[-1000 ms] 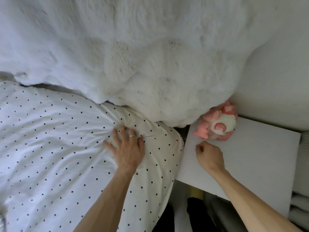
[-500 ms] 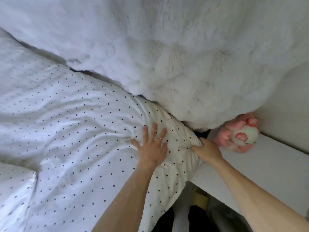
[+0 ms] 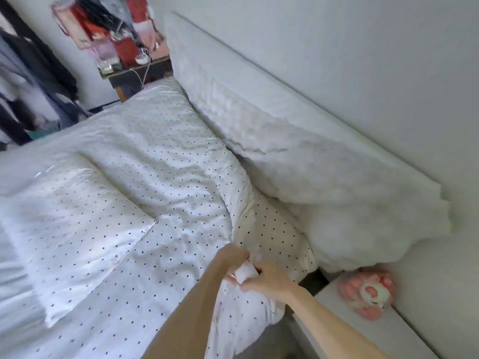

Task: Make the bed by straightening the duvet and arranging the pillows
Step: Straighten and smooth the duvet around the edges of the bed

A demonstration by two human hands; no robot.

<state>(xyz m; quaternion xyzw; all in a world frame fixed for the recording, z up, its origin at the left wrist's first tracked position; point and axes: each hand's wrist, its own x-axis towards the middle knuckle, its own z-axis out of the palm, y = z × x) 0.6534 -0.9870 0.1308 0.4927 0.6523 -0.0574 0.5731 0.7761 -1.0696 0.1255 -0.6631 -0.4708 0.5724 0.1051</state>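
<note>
Since the duvet (image 3: 168, 182) bunches at the near right, touching the dotted pillow (image 3: 272, 237), we grip its corner with left hand (image 3: 232, 255) and right hand (image 3: 269, 279), fingers (image 3: 250, 286) curled round the cloth, likely to pull it straight.

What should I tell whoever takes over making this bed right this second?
Left hand: fingers curled round a bunch of white fabric at the near corner of the duvet.
Right hand: grips the same bunch, right beside the left.
Duvet: spread across the bed, creased.
Head pillow: at the head end, partly under the fluffy blanket leaning on the headboard.
Loose pillow: lying on top of the duvet, mid-bed.
Done: duvet roughly laid out.
Left: pull the corner flat, smooth the creases, move the loose pillow to the head end.
</note>
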